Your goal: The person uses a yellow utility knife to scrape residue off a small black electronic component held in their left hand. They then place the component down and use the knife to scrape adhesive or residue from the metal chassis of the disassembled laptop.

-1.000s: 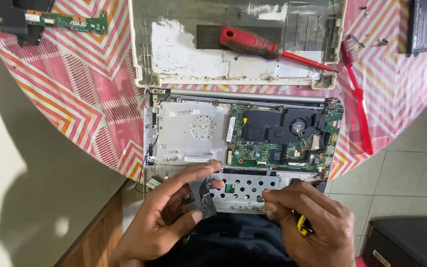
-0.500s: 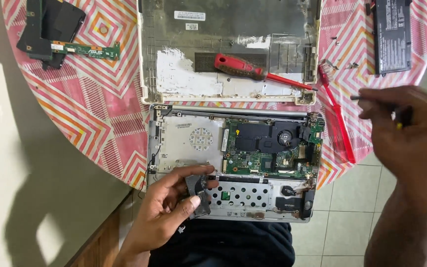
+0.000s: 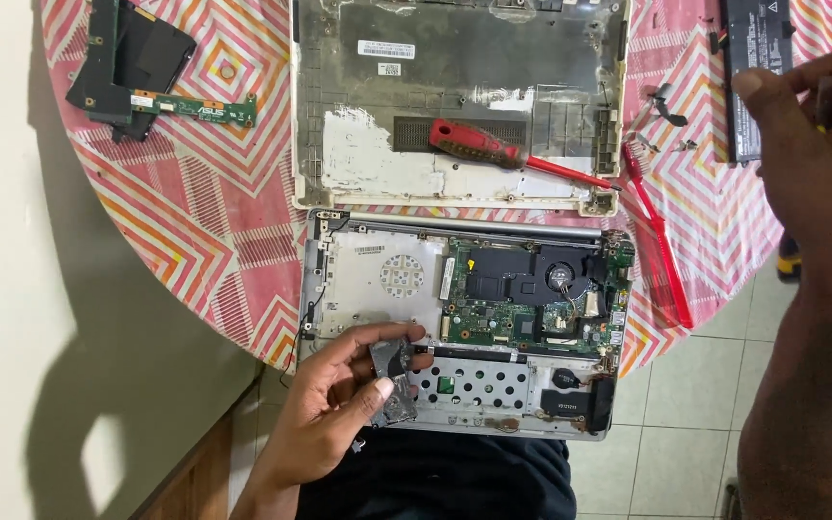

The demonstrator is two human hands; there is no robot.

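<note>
Round table with a pink, red and white zigzag-patterned cloth (image 3: pixel 195 221) takes up most of the view. On it, at the far side, sits the detached grey laptop bottom cover (image 3: pixel 455 96), lying inside-up, with a red-handled screwdriver (image 3: pixel 503 154) resting across it, tip pointing right. Just in front of that is the opened silver laptop chassis (image 3: pixel 459 327), hanging a bit over the table's near edge, with the green motherboard and black fan (image 3: pixel 532 294) exposed in its right half.

Far right corner has a flat black battery pack (image 3: pixel 753 67), and far left there's a black panel with a narrow green circuit strip (image 3: pixel 146 82). A red plastic pry tool (image 3: pixel 657 231) lies just right of the chassis, with a few tiny screws near its top end.

Left hand (image 3: pixel 339 404) is at the chassis's near-left corner, thumb and fingers pinched around a small grey metal part (image 3: pixel 392 380), held just above the perforated plate. Right hand (image 3: pixel 806 125) is raised over the battery corner, fingers curled around something small and dark with a bit of yellow showing; can't tell what it is.
</note>
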